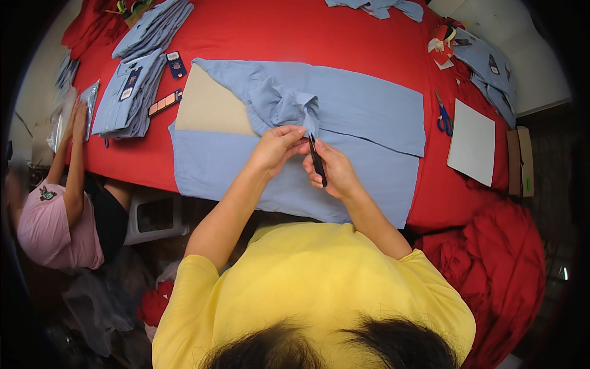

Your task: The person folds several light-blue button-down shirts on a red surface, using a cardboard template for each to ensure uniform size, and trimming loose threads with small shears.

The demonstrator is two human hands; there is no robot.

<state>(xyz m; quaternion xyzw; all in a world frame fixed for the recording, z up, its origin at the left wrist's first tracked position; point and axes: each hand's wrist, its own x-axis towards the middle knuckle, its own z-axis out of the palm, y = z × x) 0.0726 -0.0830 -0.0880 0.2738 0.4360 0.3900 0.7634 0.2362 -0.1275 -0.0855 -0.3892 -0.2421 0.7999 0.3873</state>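
Observation:
A light blue garment (372,101) lies spread before me, with part of its cloth bunched up near the middle. My left hand (281,146) pinches an edge of that bunched cloth (289,106) between thumb and fingers. In my right hand (335,169) are slim black thread snips (317,163), their tip pointing up at the cloth edge beside my left fingertips. Whether the blades touch the cloth is too small to tell. A beige flat area (212,104) shows at the garment's left, under the folded-back cloth.
Folded blue shirts (132,101) with dark tags stand stacked at left, near a co-worker (58,221) in pink handling a clear bag. Blue-handled scissors (445,120) and a white board (472,141) lie right on the red-covered table (246,31). Red cloth (485,264) is heaped below right.

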